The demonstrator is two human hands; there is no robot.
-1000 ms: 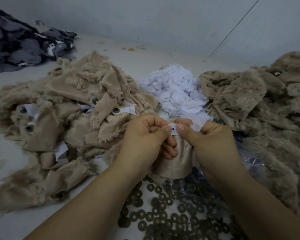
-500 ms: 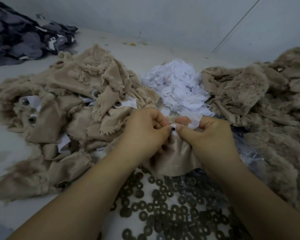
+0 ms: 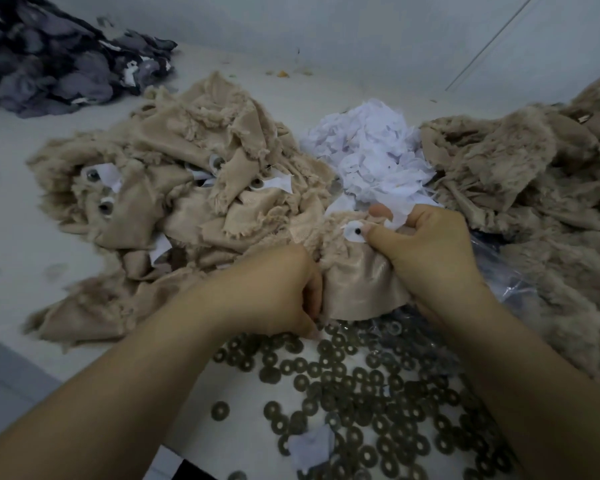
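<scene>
Our right hand (image 3: 430, 251) clamps the beige plush fabric piece (image 3: 361, 289) to expose its black post (image 3: 358, 231); for our left hand (image 3: 274, 289), we cannot tell the grip.

Change over the last sec. L hand (image 3: 274, 289) has left the two-handed pinch at the top of the beige fabric piece (image 3: 361, 292) and dropped toward the viewer. It now sits w/ fingers curled at the piece's lower-left edge, fingertips at the far rim of the washers (image 3: 361, 393); whether it holds one can't be told. R hand (image 3: 430, 258) now grips the piece alone, thumb just beside the white patch (image 3: 350, 237). The patch is now uncovered, w/ a black stud (image 3: 358, 231) showing at its centre.
</scene>
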